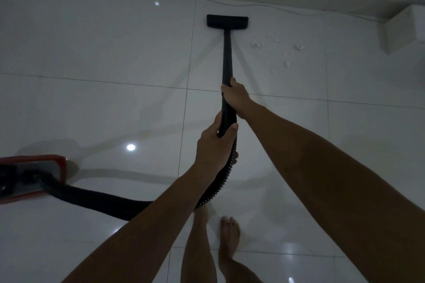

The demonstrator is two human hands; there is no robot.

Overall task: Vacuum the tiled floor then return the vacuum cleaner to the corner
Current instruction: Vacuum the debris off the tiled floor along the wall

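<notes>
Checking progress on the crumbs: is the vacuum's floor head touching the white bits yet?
Apart. The head view shows the floor head by the wall, with bare tile between it and the white bits scattered to its right.

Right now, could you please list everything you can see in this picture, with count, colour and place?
Glossy tiled floor: one, pale grey-white, fills the view.
Flat vacuum floor nozzle: one, black, far centre near the wall.
Rigid vacuum tube: one, black, nozzle to hands.
Ribbed flexible hose: one, black, hands to canister.
Vacuum canister: one, red and grey, left edge.
Crumbly debris bits: several, white, right of the tube.
Box-shaped object: one, white, upper right.
Thin cable: one, pale, along the wall.
Bare feet: two, bottom centre.
Left hand: on the hose.
Right hand: on the tube.
</notes>
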